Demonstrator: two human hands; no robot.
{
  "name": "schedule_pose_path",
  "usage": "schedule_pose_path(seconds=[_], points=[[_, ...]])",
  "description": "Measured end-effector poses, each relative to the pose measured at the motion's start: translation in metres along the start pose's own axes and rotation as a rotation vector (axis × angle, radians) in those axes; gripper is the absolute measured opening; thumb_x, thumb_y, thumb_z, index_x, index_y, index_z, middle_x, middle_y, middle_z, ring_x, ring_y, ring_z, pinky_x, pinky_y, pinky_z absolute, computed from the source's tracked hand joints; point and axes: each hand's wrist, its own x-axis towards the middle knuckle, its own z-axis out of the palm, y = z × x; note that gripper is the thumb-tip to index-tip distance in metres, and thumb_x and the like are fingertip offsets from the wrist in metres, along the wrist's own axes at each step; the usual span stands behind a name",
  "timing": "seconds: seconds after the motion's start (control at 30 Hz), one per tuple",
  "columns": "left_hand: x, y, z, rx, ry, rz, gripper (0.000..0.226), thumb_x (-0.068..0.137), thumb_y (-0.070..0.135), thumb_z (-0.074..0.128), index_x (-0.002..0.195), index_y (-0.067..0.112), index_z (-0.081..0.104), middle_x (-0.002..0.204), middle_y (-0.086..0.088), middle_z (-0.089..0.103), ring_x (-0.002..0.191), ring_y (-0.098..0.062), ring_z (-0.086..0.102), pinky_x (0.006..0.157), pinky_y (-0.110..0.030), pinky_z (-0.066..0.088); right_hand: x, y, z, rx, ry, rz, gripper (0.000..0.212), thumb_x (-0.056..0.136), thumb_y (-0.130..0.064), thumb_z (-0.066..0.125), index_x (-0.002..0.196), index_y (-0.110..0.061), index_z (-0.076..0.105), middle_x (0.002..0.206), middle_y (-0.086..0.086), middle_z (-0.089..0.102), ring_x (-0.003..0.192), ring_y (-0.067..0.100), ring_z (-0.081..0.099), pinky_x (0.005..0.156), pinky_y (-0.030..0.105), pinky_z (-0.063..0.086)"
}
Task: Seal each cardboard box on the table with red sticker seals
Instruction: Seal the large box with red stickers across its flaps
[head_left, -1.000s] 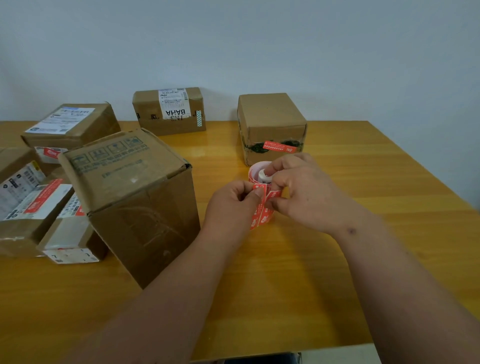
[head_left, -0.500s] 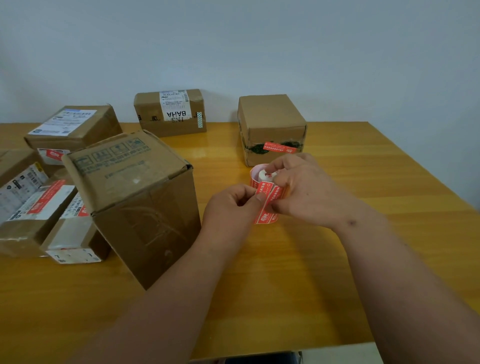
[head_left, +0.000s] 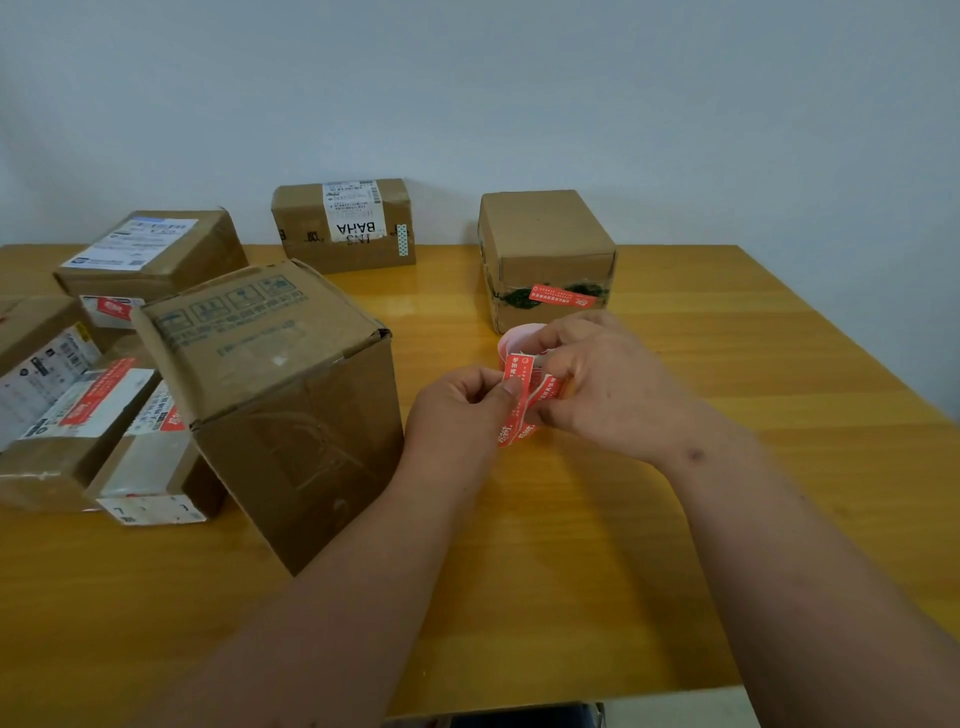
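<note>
Sticker strip (head_left: 519, 395) lifted higher off roll — pinched between left hand (head_left: 460, 415) and right hand (head_left: 608, 384)

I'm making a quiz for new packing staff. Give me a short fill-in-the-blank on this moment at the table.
1. Both hands hold a roll of ____ sticker seals.
2. The left hand pinches the end of the strip; the right hand grips the ____.
3. The cube box at the back already carries one red seal on its ____ face.
4. The large box stands to the ____ of the hands.

Missing words: red; roll; front; left
</note>
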Motion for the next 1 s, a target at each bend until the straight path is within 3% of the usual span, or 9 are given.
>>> schedule_pose_path(seconds=[0.1, 0.23, 0.33, 0.47, 0.53, 0.6, 0.7, 0.87, 1.0], points=[[0.001, -0.001, 0.0, -0.019, 0.007, -0.002, 0.013, 0.092, 0.025, 0.062, 0.084, 0.02, 0.071, 0.087, -0.005, 0.074, 0.089, -0.027, 0.07, 0.084, -0.046, 0.057, -0.001, -0.001, -0.001, -0.046, 0.023, -0.027, 0.02, 0.074, -0.038, 0.078, 0.093, -0.033, 0.076, 0.125, -0.016, 0.057, 0.126, 0.018, 0.035, 0.107, 0.041, 0.031], [0.0, -0.001, 0.0, -0.009, 0.001, 0.055, 0.012, 0.092, 0.025, 0.063, 0.086, 0.024, 0.072, 0.084, 0.001, 0.074, 0.081, -0.015, 0.071, 0.075, -0.031, 0.059, 0.0, 0.002, -0.005, 0.045, 0.03, 0.031, 0.028, 0.068, -0.042, 0.08, 0.091, -0.032, 0.07, 0.131, -0.015, 0.049, 0.128, 0.017, 0.03, 0.108, 0.043, 0.029], [-0.002, 0.002, 0.002, -0.033, 0.011, 0.098, 0.011, 0.091, 0.023, 0.064, 0.086, 0.028, 0.072, 0.083, 0.006, 0.074, 0.077, -0.008, 0.071, 0.067, -0.021, 0.057, 0.002, 0.004, -0.008, 0.037, -0.026, 0.072, 0.045, 0.066, -0.047, 0.079, 0.108, -0.035, 0.07, 0.136, -0.016, 0.044, 0.131, 0.019, 0.025, 0.111, 0.043, 0.026], [-0.006, 0.002, 0.001, -0.018, -0.005, 0.136, 0.013, 0.089, 0.03, 0.064, 0.1, 0.031, 0.072, 0.091, 0.012, 0.073, 0.084, 0.0, 0.067, 0.066, -0.011, 0.051, 0.005, 0.007, -0.004, 0.068, -0.057, 0.094, 0.051, 0.063, -0.051, 0.079, 0.112, -0.042, 0.067, 0.13, -0.023, 0.049, 0.129, 0.012, 0.027, 0.113, 0.043, 0.024], [-0.006, 0.0, -0.001, 0.023, -0.025, 0.128, 0.015, 0.088, 0.031, 0.066, 0.103, 0.033, 0.07, 0.091, 0.014, 0.072, 0.082, 0.002, 0.066, 0.065, -0.012, 0.05, 0.004, 0.008, -0.002, 0.068, -0.056, 0.109, 0.055, 0.064, -0.051, 0.078, 0.116, -0.043, 0.064, 0.13, -0.026, 0.049, 0.132, 0.01, 0.025, 0.115, 0.045, 0.021], [-0.004, -0.001, -0.002, 0.076, -0.023, 0.119, 0.007, 0.087, 0.026, 0.068, 0.089, 0.032, 0.071, 0.078, 0.015, 0.07, 0.069, 0.003, 0.061, 0.059, -0.012, 0.044, 0.002, 0.006, -0.003, 0.038, -0.069, 0.101, 0.051, 0.069, -0.048, 0.077, 0.118, -0.044, 0.062, 0.134, -0.026, 0.046, 0.136, 0.011, 0.02, 0.117, 0.047, 0.012], [-0.001, -0.004, -0.002, 0.114, 0.01, 0.108, 0.013, 0.087, 0.024, 0.068, 0.075, 0.026, 0.068, 0.062, 0.016, 0.064, 0.058, 0.003, 0.052, 0.058, -0.019, 0.039, 0.0, 0.002, -0.002, 0.015, -0.091, 0.071, 0.037, 0.076, -0.046, 0.074, 0.111, -0.045, 0.063, 0.136, -0.028, 0.043, 0.14, 0.011, 0.016, 0.118, 0.046, 0.005], [0.0, -0.004, 0.001, 0.105, 0.029, 0.074, 0.015, 0.089, 0.024, 0.065, 0.075, 0.025, 0.066, 0.072, 0.006, 0.066, 0.071, -0.012, 0.057, 0.068, -0.036, 0.049, -0.001, 0.004, 0.003, -0.02, -0.06, 0.083, 0.027, 0.077, -0.049, 0.071, 0.103, -0.04, 0.071, 0.137, -0.024, 0.045, 0.139, 0.01, 0.016, 0.118, 0.045, 0.004], [0.002, -0.005, 0.002, 0.073, 0.049, 0.042, 0.015, 0.09, 0.024, 0.065, 0.075, 0.025, 0.066, 0.074, 0.004, 0.066, 0.071, -0.014, 0.057, 0.07, -0.037, 0.051, -0.003, 0.001, 0.002, -0.12, -0.042, 0.034, 0.013, 0.08, -0.048, 0.068, 0.088, -0.04, 0.075, 0.135, -0.026, 0.044, 0.14, 0.012, 0.015, 0.117, 0.046, 0.002]])
